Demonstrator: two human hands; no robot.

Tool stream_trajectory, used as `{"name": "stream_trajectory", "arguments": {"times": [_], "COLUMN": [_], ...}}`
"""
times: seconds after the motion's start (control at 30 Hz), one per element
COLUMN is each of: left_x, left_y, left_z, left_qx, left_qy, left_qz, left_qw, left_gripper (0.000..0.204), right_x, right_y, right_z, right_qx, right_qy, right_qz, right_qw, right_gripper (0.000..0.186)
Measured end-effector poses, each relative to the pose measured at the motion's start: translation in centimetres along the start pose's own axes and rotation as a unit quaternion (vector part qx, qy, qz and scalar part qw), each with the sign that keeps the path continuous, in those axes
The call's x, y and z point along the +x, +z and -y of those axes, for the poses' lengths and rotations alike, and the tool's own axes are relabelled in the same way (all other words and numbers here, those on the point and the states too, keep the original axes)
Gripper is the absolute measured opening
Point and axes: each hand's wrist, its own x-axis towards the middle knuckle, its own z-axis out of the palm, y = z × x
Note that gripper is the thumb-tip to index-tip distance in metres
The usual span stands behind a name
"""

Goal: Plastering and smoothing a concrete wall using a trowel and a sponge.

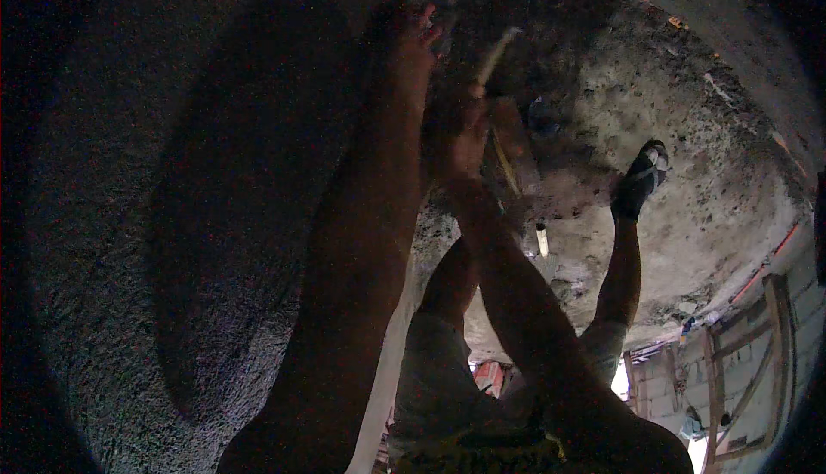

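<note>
My left hand (420, 40) reaches far forward beside the rough grey wall. Its fingertips catch a little light, but darkness hides most of the fingers and anything in them. Slightly nearer and to the right, my right hand (465, 134) is closed around a pale stick-like tool handle (492, 65). The handle slants up and to the right from the hand, ending in a lighter tip; its exact kind is too dark to make out. Just right of this hand lies a brownish block-like shape (509, 126) with a thin yellowish strip (506, 163) along it.
The rough wall (95, 242) fills the left side, with a large shadow on it. My sandalled foot (645, 173) stands on the uneven dirt floor (688, 242). A short pale cylinder (542, 239) is near my legs. A wooden frame (714, 379) leans by a block wall at lower right.
</note>
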Motion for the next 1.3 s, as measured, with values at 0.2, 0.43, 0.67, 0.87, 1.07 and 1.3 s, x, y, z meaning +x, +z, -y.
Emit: {"name": "stream_trajectory", "arguments": {"times": [0.2,0.43,0.67,0.87,1.07,1.3], "left_x": [-1.0,-0.8,-11.3,-18.2,-25.5,-37.6], "left_y": [-1.5,-2.3,9.2,8.0,10.6,-2.6], "left_z": [-2.8,-3.7,3.7,13.6,13.4,13.9], "left_qx": [-0.048,0.075,-0.065,0.339,0.512,0.452], "left_qy": [0.088,0.304,0.037,0.039,-0.128,0.068], "left_qz": [0.021,0.027,-0.121,-0.141,-0.018,-0.217], "left_qw": [0.995,0.949,0.99,0.929,0.849,0.863], "left_gripper": [0.037,0.04,0.063,0.066,0.059,0.036], "right_x": [-2.1,-5.5,-9.1,-15.2,-19.1,-24.9], "right_y": [-26.8,-13.6,-20.1,-21.5,-27.4,-19.9], "right_z": [15.3,4.9,1.1,1.8,9.0,21.5], "right_qx": [-0.032,-0.354,-0.783,-0.115,-0.054,-0.148], "right_qy": [-0.041,-0.245,-0.113,0.129,0.179,0.273], "right_qz": [0.228,0.031,0.0,-0.111,-0.011,-0.005], "right_qw": [0.972,0.902,0.612,0.979,0.982,0.951], "right_gripper": [0.042,0.029,0.02,0.024,0.022,0.021]}}
